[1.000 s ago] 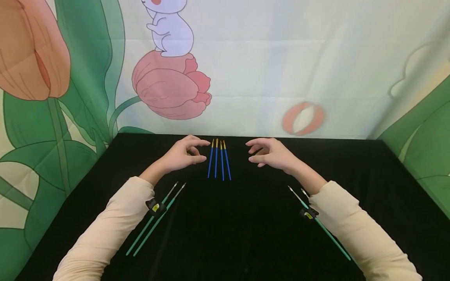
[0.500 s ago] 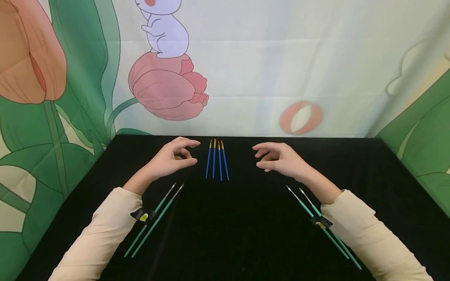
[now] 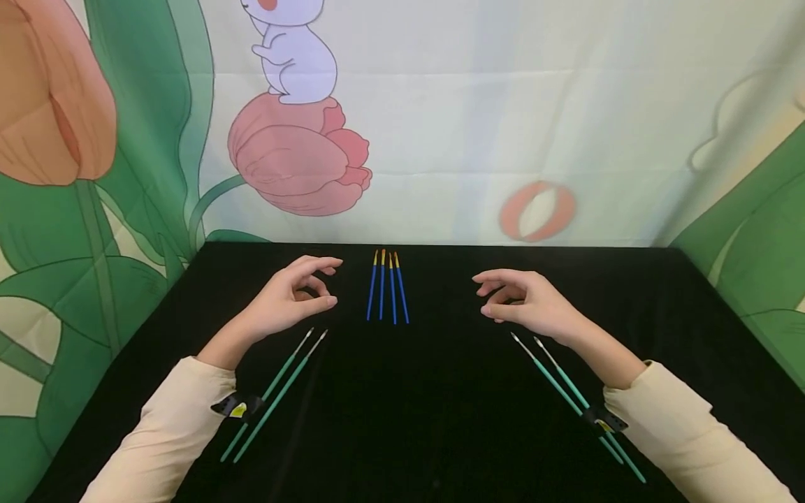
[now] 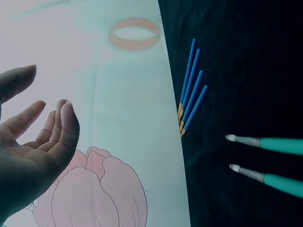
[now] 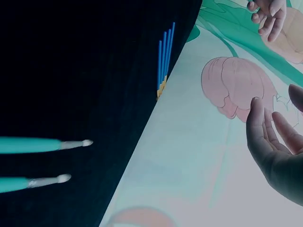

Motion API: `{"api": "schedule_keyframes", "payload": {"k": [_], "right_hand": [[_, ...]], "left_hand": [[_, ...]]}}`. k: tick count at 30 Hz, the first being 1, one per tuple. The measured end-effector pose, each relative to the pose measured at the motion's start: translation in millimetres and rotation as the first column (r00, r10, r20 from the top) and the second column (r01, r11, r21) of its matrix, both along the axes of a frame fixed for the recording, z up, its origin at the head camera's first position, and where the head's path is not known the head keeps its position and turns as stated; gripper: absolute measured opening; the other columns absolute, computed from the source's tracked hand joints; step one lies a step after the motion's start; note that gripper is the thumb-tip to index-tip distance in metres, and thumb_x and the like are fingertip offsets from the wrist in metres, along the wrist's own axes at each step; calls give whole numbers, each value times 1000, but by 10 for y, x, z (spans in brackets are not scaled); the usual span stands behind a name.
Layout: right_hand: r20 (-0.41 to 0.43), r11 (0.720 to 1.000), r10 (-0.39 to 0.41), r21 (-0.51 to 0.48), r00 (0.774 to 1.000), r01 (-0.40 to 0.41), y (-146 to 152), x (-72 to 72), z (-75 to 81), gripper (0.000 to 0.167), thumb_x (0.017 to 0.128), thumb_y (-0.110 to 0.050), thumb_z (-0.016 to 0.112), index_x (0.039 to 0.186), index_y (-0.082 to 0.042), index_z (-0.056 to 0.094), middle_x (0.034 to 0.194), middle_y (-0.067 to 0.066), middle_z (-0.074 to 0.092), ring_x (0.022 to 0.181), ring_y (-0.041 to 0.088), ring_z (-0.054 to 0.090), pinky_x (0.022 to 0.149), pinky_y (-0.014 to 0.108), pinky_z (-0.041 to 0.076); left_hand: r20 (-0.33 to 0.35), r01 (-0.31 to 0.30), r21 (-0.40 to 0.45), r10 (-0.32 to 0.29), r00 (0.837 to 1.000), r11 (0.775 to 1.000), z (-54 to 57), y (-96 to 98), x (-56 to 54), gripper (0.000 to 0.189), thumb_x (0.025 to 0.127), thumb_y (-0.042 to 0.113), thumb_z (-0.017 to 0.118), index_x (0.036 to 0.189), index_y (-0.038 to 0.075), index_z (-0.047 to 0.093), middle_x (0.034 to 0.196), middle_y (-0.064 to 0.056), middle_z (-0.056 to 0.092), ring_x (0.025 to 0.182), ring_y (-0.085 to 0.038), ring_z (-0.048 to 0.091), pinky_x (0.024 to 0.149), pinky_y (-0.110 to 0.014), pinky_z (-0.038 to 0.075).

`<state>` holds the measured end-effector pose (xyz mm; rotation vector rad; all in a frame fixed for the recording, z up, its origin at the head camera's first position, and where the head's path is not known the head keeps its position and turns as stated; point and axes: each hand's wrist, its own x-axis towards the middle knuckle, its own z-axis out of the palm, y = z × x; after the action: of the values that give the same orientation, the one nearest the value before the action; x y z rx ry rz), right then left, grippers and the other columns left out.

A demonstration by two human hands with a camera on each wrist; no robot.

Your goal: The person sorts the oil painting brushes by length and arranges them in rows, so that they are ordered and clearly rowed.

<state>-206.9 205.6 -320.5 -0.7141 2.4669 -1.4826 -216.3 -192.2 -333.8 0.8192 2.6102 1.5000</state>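
Observation:
Several blue paintbrushes (image 3: 381,290) with yellow ferrules lie side by side at the back middle of the black table, bristles pointing away. To their left my left hand (image 3: 283,297) hovers with loosely bent fingers and holds nothing. My right hand (image 3: 534,304), likewise holding nothing, is raised on their right, farther off. Two green paintbrushes (image 3: 289,377) lie slanted below my left hand, and the left wrist strap overlaps them in the head view. Another two green paintbrushes (image 3: 560,381) slant the other way by my right forearm, partly covered by its strap.
The black cloth (image 3: 428,405) covers the table up to its back edge. Directly behind hangs a printed curtain (image 3: 440,140) with tulips and a white animal. Dark straps (image 3: 237,406) with small devices sit at both wrists.
Both hands have drawn apart from the blue paintbrushes and back toward the body, the left one leftward and the right one rightward. All the paintbrushes lie as before.

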Motion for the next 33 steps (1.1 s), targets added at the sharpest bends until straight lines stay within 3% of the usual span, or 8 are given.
{"api": "schedule_keyframes", "payload": {"k": [8,16,25,33], "right_hand": [[-29,999,-13,49,999,15,231,110,-69,46,97,0,73,140,9,60,125,20,68,99,12,70,84,28,56],[-37,1000,-11,6,999,11,405,186,-158,48,96,5,72,141,12,57,125,23,66,99,8,69,80,26,57],[-80,1000,-7,13,997,8,664,236,-362,47,95,8,72,140,13,58,127,27,63,99,6,69,75,26,57],[-54,1000,-17,19,998,18,874,268,-502,49,95,6,74,138,-15,67,132,35,58,101,6,68,74,26,57]], "left_hand": [[-45,-4,-3,4,999,1000,-50,-148,111,57,94,-6,74,147,-7,52,131,-22,51,89,-16,62,71,-27,55],[-90,17,-14,-18,996,1000,-125,-278,188,59,91,-7,76,146,-7,53,139,-24,47,96,-22,62,75,-27,57],[-103,-9,-95,-1,995,995,-206,-459,295,58,90,-6,78,143,-8,55,138,-25,43,99,-23,60,74,-27,56],[-131,-46,-146,27,991,988,-315,-641,375,58,89,-4,79,143,-8,56,135,-23,44,93,-13,58,70,-28,54]]}}
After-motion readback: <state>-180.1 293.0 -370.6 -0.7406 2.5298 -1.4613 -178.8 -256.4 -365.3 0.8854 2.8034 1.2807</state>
